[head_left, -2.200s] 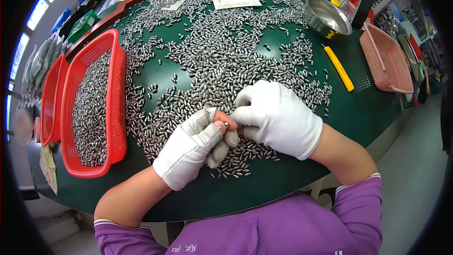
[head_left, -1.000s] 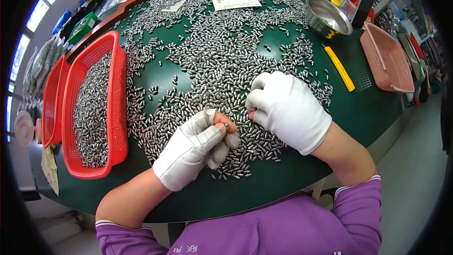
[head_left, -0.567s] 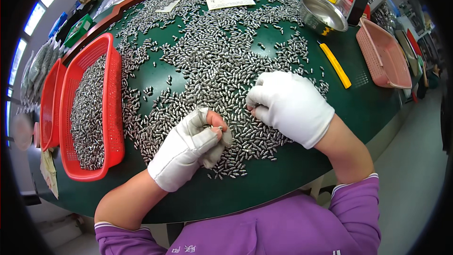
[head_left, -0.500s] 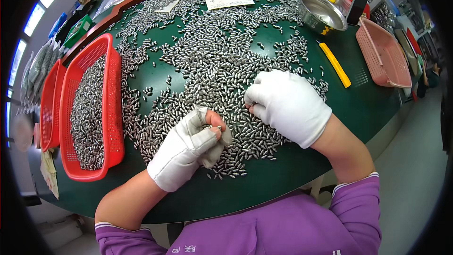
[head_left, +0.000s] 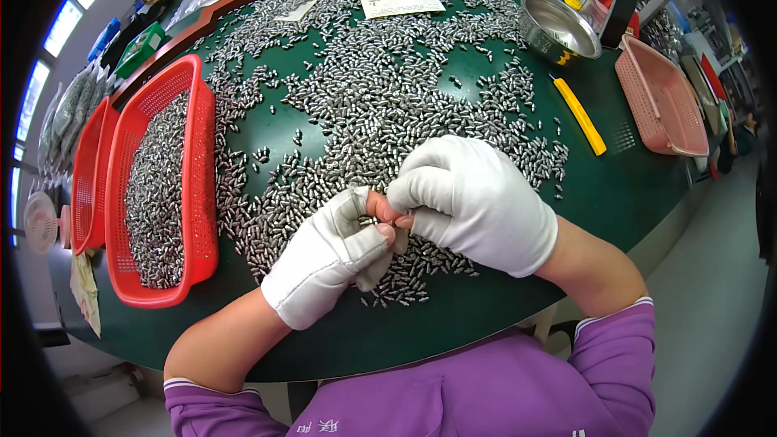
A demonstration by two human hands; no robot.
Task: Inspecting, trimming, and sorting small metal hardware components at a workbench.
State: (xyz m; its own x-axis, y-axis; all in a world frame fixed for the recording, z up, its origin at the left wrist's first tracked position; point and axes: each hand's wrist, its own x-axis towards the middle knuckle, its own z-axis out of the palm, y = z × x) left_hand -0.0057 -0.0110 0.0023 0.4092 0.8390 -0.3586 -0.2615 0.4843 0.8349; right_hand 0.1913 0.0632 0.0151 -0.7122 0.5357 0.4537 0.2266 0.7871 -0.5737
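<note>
Glinting on green tabletop (head_left: 486,316) | metal pieces (head_left: 364,105) | small, silvery, tapered

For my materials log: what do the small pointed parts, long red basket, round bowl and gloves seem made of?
Small pointed parts: probably metal, shiny, with sharp highlights.
Long red basket: likely plastic, glossy, with regular perforations.
Round bowl: seemingly polished metal, given its silvery reflections.
White gloves: apparently fabric, matte, creased and seamed; fibre unclear.
</note>
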